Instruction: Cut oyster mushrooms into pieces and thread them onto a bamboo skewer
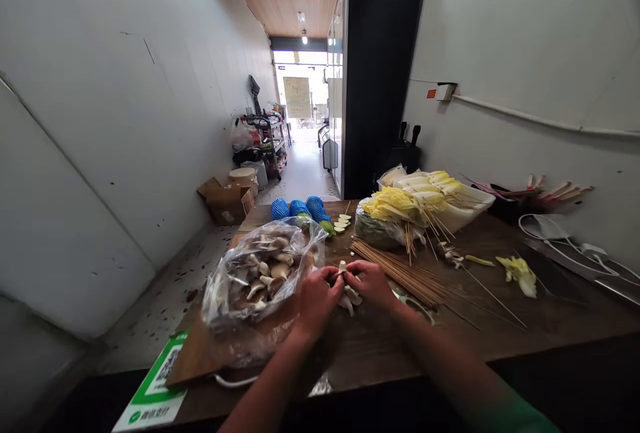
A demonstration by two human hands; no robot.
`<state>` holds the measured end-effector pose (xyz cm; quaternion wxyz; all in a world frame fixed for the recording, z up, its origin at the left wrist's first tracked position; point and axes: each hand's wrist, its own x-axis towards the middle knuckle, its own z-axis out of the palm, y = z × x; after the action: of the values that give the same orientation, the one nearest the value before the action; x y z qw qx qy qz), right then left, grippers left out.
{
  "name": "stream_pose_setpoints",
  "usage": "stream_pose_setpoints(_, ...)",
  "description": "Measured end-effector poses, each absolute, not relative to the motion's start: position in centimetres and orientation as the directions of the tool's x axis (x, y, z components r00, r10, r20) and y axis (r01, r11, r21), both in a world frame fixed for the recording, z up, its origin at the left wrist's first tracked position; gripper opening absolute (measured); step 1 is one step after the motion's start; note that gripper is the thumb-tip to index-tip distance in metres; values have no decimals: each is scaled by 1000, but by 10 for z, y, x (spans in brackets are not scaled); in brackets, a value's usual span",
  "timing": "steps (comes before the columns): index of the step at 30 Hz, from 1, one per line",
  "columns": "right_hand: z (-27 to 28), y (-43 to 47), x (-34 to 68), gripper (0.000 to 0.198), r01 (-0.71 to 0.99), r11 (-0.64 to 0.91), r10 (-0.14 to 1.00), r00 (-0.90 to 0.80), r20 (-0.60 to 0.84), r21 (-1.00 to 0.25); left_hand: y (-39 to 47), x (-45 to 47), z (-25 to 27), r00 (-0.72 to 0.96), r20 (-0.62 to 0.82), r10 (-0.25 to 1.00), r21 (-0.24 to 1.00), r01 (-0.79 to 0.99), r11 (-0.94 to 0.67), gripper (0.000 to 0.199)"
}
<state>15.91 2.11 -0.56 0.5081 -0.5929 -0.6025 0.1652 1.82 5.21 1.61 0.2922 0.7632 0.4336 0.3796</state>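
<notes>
Both my hands meet over the table, pinching one pale mushroom (pixel 343 267) between them. My left hand (pixel 320 291) is closed on its left side, beside the open clear plastic bag. My right hand (pixel 373 284) is closed on its other side, near the bamboo skewers. Just below my fingers, several torn mushroom pieces (pixel 350 299) lie on the wood. More whole mushrooms (pixel 270 276) with brown caps fill the plastic bag (pixel 220 293), which rests on a wooden board (pixel 193 346).
Behind the bundle of bamboo skewers (pixel 400 273) stands a white tub (pixel 473 205) with skewered yellow cabbage (pixel 395 206). Blue-netted vegetables (pixel 300 209) and pale slices (pixel 342 222) sit at the far edge. A cleaver-like dark blade (pixel 555 279) and a cable (pixel 570 246) lie at right.
</notes>
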Motion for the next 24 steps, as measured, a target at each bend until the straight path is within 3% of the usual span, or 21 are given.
stream_pose_setpoints(12,0,18,164,15,488,189,948,135,288,-852,76,10,-12,520,134,844,961,140,-239,28)
stream_pose_setpoints(24,-3,20,174,27,272,118,987,72,142,-955,75,7,-10,602,22,798,1000,0,-28,36)
